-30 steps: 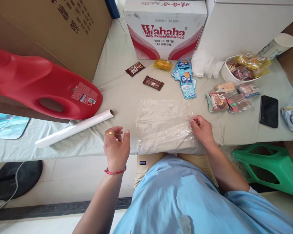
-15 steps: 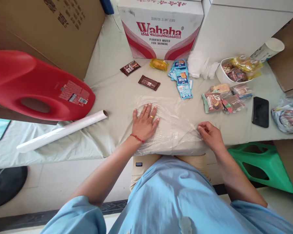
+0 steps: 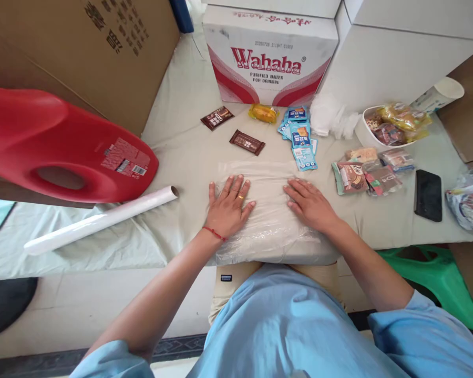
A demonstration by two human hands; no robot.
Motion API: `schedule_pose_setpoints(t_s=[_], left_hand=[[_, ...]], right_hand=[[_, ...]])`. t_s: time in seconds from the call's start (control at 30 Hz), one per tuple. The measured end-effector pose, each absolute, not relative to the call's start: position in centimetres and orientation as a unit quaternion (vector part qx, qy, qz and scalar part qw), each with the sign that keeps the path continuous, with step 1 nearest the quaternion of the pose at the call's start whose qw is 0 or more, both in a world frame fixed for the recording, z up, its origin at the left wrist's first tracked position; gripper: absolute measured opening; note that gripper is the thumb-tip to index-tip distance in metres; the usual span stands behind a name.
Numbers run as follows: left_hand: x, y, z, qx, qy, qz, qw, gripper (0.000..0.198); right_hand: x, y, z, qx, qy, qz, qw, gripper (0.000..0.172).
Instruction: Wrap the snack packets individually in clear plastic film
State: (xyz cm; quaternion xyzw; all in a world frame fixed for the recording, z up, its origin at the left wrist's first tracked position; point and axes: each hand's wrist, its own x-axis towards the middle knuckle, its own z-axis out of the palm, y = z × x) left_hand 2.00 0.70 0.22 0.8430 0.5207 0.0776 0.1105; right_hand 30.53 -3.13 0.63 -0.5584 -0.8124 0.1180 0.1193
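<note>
A sheet of clear plastic film [image 3: 266,220] lies wrinkled on the cloth-covered table in front of me. My left hand [image 3: 227,207] rests flat on its left part, fingers spread, with a ring and a red cord bracelet. Flat on the film's right part is my right hand [image 3: 309,205], its fingers stretched out. Just beyond the film lie a brown wrapped bar [image 3: 247,142], a dark cocoa packet [image 3: 217,118], a yellow-wrapped snack [image 3: 263,113] and several blue sachets [image 3: 300,135].
At left, a white roll of film [image 3: 102,220] lies beside a big red jug [image 3: 82,147]. A Wahaha carton [image 3: 274,60] stands at the back. Snack packets [image 3: 350,177], a white bowl [image 3: 366,134] of snacks and a phone [image 3: 428,195] are at right.
My right hand has let go of the film's right edge and moved left, now lying flat on the film. The film looks more spread out. My left hand stays pressed on it.
</note>
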Motion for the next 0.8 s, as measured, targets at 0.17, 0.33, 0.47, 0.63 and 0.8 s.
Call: schedule_pose_setpoints(t_s=[0.17, 0.33, 0.47, 0.63, 0.8], left_hand=[[1.1, 0.8, 0.0, 0.837, 0.525, 0.092, 0.124, 0.062], [1.1, 0.9, 0.1, 0.841, 0.52, 0.081, 0.121, 0.062], [1.0, 0.8, 0.2, 0.845, 0.518, 0.076, 0.113, 0.061], [0.9, 0.7, 0.3, 0.845, 0.516, 0.082, 0.114, 0.06], [0.8, 0.7, 0.6, 0.846, 0.517, 0.078, 0.103, 0.06]], right_hand=[[33.9, -0.1, 1.9, -0.596, -0.786, 0.086, 0.136, 0.039], [29.0, 7.8, 5.0, -0.609, -0.772, 0.052, 0.178, 0.039], [23.3, 14.4, 4.3, -0.621, -0.771, 0.038, 0.136, 0.049], [20.2, 19.5, 3.4, -0.582, -0.812, 0.023, 0.037, 0.048], [17.6, 25.5, 6.6, -0.51, -0.86, -0.023, -0.007, 0.037]])
